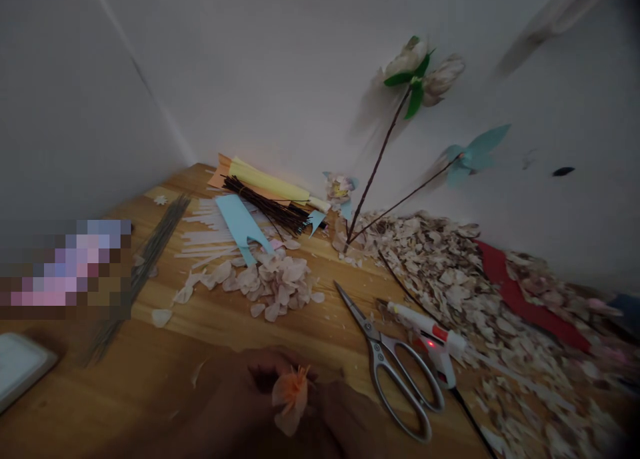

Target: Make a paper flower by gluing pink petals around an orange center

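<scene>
At the bottom middle, a small peach-orange handmade flower [291,402] with pale petals and thin orange strands in its centre is held between my two hands. My left hand [240,392] has its fingers curled around it from the left. From the right, the fingers of my right hand [345,412] press in close against the flower. Shadow hides my fingertips and whatever lies below the bloom. Just right of my right hand lie metal scissors [377,352], blades pointing away. Beyond them is a white and red glue gun [430,336] with a lit red light.
Loose petals [280,279] lie in a small pile ahead, and a large petal heap [440,266] fills the right side. Stem wires [160,246], dark stems [270,206] and blue paper [240,222] sit further back. A finished flower [407,66] on a stem leans on the wall.
</scene>
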Motion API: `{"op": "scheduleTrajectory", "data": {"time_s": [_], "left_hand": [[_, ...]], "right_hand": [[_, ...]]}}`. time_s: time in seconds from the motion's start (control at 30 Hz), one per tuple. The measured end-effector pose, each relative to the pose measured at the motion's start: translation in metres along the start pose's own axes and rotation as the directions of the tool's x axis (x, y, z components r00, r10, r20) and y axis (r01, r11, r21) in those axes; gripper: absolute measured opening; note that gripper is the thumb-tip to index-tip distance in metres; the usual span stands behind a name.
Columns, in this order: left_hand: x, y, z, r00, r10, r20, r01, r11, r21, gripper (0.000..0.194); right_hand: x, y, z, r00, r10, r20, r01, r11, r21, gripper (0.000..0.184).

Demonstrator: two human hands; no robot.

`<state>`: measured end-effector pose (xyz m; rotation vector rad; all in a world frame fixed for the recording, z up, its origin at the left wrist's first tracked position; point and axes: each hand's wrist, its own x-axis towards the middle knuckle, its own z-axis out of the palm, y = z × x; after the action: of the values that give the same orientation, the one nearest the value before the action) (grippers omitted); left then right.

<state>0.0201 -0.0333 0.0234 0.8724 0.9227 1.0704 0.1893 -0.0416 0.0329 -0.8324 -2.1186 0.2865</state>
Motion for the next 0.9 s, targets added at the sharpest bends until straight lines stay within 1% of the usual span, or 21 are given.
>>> {"op": "scheduleTrajectory", "data": {"time_s": [0.13, 0.27, 0.37, 0.5, 0.6, 0.7, 0.77, 0.8, 0.9], "left_hand": [[0.001, 0.004, 0.000, 1.000, -0.009, 0.027, 0.010, 1.000, -0.023, 0.015], [0.001, 0.010, 0.001, 0.996, -0.085, 0.038, 0.085, 0.996, 0.007, 0.016], [-0.001, 0.009, 0.001, 0.995, -0.098, 0.034, 0.098, 0.995, -0.011, 0.016], [-0.002, 0.005, 0.004, 0.986, -0.163, -0.029, 0.164, 0.986, 0.033, 0.019], [0.000, 0.005, 0.008, 0.975, -0.210, -0.073, 0.213, 0.977, 0.029, 0.024], [0.002, 0.007, 0.011, 0.961, -0.244, -0.133, 0.248, 0.968, 0.018, 0.020], [0.004, 0.009, 0.011, 0.957, -0.233, -0.170, 0.244, 0.969, 0.044, 0.018], [0.005, 0.010, 0.011, 0.960, -0.219, -0.172, 0.233, 0.971, 0.061, 0.019], [0.007, 0.011, 0.008, 0.970, -0.164, -0.182, 0.190, 0.972, 0.136, 0.029]], "right_hand": [[-0.002, 0.001, 0.002, 0.998, -0.060, -0.002, 0.060, 0.998, -0.024, 0.030], [-0.004, 0.002, 0.003, 0.998, -0.059, -0.011, 0.058, 0.998, -0.032, 0.030], [-0.006, 0.002, 0.005, 0.999, -0.038, 0.000, 0.038, 0.999, -0.027, 0.028], [-0.007, 0.001, 0.008, 0.999, 0.038, -0.012, -0.039, 0.999, -0.037, 0.025], [-0.007, -0.001, 0.013, 0.993, 0.104, -0.050, -0.107, 0.992, -0.070, 0.023], [-0.006, -0.001, 0.018, 0.988, 0.150, -0.039, -0.153, 0.981, -0.119, 0.020], [-0.004, 0.000, 0.019, 0.987, 0.157, -0.033, -0.160, 0.976, -0.148, 0.018], [-0.003, 0.001, 0.019, 0.987, 0.153, -0.042, -0.157, 0.974, -0.162, 0.019], [0.004, 0.007, 0.016, 0.983, 0.154, -0.103, -0.171, 0.969, -0.181, 0.022]]}}
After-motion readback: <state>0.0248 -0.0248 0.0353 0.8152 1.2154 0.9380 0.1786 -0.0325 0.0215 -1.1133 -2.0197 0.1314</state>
